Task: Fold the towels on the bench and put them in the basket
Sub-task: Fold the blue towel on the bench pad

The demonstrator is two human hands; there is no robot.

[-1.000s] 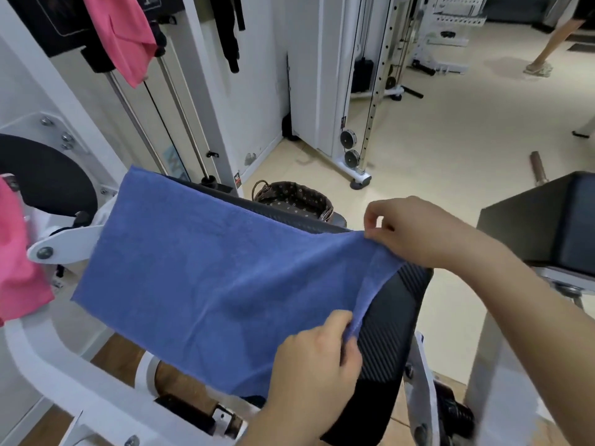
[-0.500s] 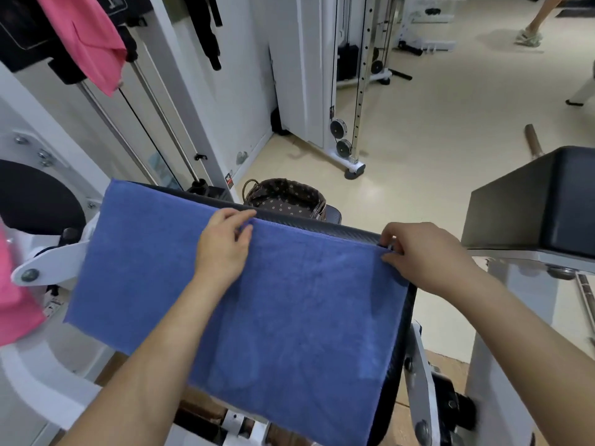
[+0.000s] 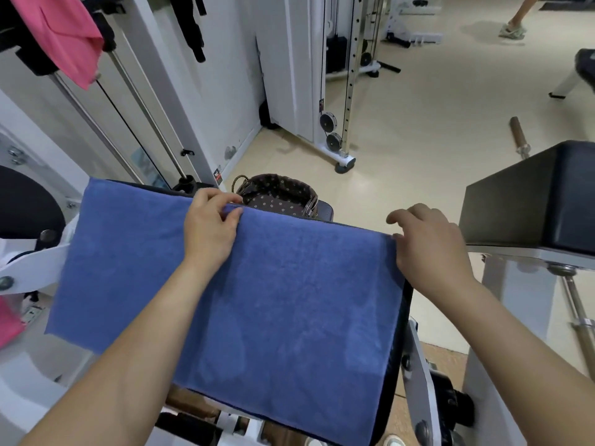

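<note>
Blue towel (image 3: 257,300) lies spread flat over the padded desk (image 3: 398,355), its left end hanging past the pad and its long far edge running along the side nearest the basket (image 3: 310,201). The basket stands on the floor just beyond the desk, and I see nothing in it yet.

The left hand (image 3: 209,230) reaches to the middle of that far edge and pinches it between thumb and curled fingers, probably to mark the line for the next fold or to lift that edge. The right hand (image 3: 428,246) sits at the far right corner with its fingers loosely bent and raised off the cloth. Only the thumb tip meets the towel's edge, so it looks released rather than gripping. A pink towel (image 3: 61,37) hangs on the machine at the upper left, waiting its turn.

A second ago both hands held the towel's right end up in the air. Half a second ago it was already down, with the left hand lying flat and straight-fingered on the far edge while the right pinched the corner. Now the roles have swapped: the left pinches and the right lets go.
</note>
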